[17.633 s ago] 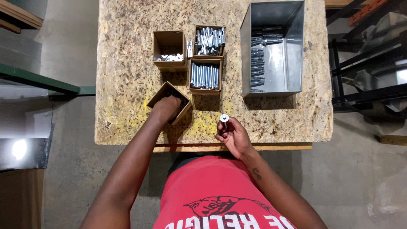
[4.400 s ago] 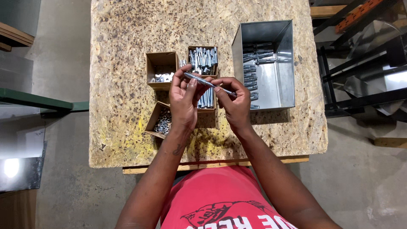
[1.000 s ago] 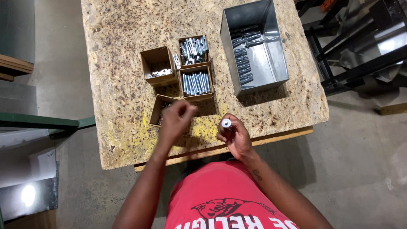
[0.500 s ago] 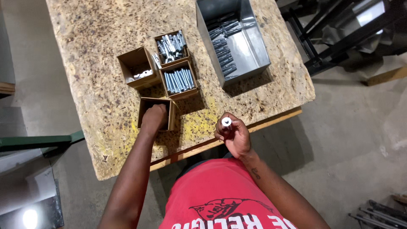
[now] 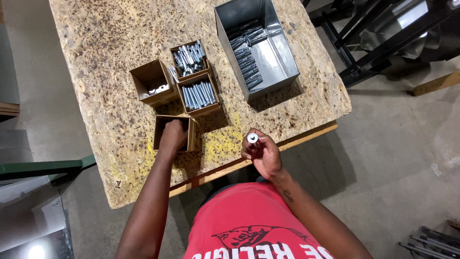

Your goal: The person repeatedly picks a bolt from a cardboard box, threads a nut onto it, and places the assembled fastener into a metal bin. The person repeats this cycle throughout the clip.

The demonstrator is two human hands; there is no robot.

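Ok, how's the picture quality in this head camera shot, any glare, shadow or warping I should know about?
Head view: sharp overall, evenly lit. The table edges bow from wide-angle distortion. The metal bin wall shines with soft reflections, and a bright glare spot sits bottom left. The left hand dips into a shadowed cardboard box, hiding its contents. The bolt in the right hand catches light.

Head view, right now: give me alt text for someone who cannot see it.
A person's left hand reaches into a small cardboard box on a chipboard table, while the right hand holds a bolt upright near the table edge. Behind sit three more small boxes of metal parts and a steel bin of bolts.
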